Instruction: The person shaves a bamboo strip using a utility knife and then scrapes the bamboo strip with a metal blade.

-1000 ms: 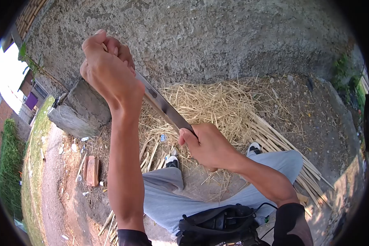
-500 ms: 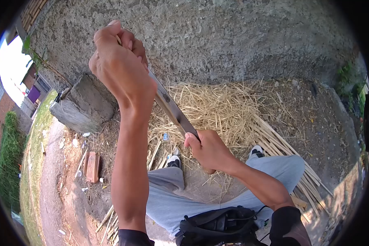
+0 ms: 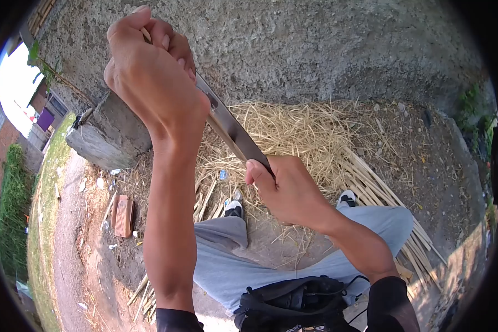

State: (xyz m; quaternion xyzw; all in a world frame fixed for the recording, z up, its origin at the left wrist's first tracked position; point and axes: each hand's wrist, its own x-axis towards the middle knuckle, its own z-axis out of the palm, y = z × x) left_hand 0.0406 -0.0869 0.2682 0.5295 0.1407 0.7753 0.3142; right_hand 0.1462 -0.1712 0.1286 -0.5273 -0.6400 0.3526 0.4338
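Observation:
My left hand (image 3: 155,72) is raised at the upper left, its fingers wrapped round a thin bamboo strip (image 3: 146,35) whose end pokes out by the thumb. Below and to the right, my right hand (image 3: 285,188) grips a long-bladed knife (image 3: 244,143); its handle is mostly hidden in the fist. The steel blade slants from the right fist up to the left one, with the strip lying along its lower left edge. My right thumb presses near the base of the blade. How far the edge bites into the strip cannot be made out.
A heap of pale shavings (image 3: 293,130) lies before a rough wall (image 3: 315,50). Split bamboo strips (image 3: 390,193) lie by my right foot, with more strips (image 3: 144,301) at lower left. A concrete block (image 3: 108,135) and a brick (image 3: 122,216) are on the left.
My left hand has shifted up and to the left. My right hand has moved slightly up, still gripping the knife.

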